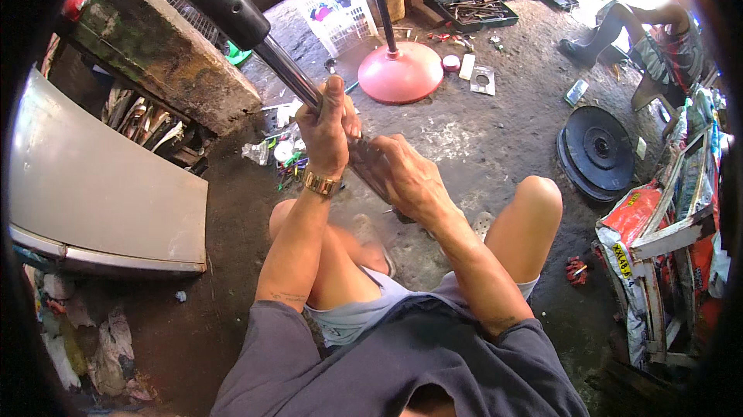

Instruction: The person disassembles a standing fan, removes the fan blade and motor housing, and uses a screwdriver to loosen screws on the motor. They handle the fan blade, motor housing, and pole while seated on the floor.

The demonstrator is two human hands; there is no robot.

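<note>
A long pole slants from the upper left toward my knees. Its upper part is a thick black tube [224, 7] with a small hole in its side, and a thinner chrome tube [288, 69] comes out of it. My left hand [329, 127], a gold watch on its wrist, is wrapped round the chrome tube with the thumb laid along it. Just below, my right hand [406, 173] grips a dark, shiny part [370, 165] at the pole's lower end. That part is smeared by motion, so its kind cannot be made out.
Beyond my hands stands a pink round base [400, 73] with a black post. A white plastic crate [338, 18] and a tool tray [472, 11] lie farther off. At left is a grey metal panel [108, 185]; at right, a black disc [596, 152] and a seated person [658, 46].
</note>
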